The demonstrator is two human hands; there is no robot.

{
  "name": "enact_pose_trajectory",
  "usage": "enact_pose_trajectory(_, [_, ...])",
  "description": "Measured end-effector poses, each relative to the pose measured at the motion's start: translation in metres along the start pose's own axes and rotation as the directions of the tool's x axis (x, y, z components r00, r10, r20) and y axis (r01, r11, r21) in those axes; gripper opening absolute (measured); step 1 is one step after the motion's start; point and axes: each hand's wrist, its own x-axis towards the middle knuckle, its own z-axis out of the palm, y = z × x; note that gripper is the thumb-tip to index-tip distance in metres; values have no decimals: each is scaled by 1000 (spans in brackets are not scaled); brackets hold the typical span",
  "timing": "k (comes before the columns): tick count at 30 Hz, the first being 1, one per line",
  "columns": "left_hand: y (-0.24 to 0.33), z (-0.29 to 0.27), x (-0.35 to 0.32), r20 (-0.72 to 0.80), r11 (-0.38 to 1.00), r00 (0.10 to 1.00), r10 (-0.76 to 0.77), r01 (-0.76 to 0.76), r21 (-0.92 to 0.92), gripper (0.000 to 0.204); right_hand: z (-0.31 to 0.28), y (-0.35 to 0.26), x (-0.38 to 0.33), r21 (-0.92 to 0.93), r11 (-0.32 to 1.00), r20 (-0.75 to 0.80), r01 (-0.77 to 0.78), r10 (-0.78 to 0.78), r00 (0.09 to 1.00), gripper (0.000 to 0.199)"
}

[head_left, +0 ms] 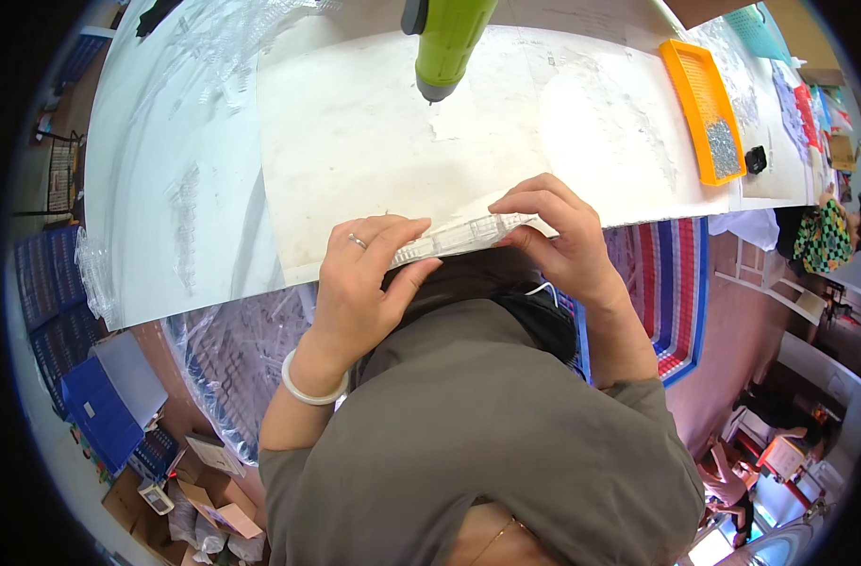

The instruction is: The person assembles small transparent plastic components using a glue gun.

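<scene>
both hands (454, 259) grip clear plastic strip (460, 237).

Clear strip (463, 236) sits at desk (355, 141) near edge, left hand (364, 283) on its left end, right hand (553, 236) on its right end. Power tool (446, 42) hangs above desk, behind the strip. Tray (702, 108) far right on desk, small parts in its near end. Crates (67, 311) on floor, left.
</scene>
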Motion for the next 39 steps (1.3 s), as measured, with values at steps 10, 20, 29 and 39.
enact_pose_trajectory(10, [-4, 8, 7, 31, 983, 988, 153, -156, 99, 35, 4, -16, 17, -368, 885, 141, 284, -249, 958, 34])
enact_pose_trajectory(20, [-30, -39, -4, 131, 870, 976, -175, 216, -444, 21, -18, -13, 21, 190, 893, 292, -408, 345, 892, 18])
enact_pose_trajectory(29, [-34, -38, 5, 354, 664, 854, -381, 519, -537, 15, -18, -8, 24, 156, 867, 354, -474, 399, 846, 20])
enact_pose_trajectory(39, [-53, -39, -1, 247, 762, 877, -411, 480, -434, 16, -12, -1, 24, 113, 912, 276, -394, 352, 894, 17])
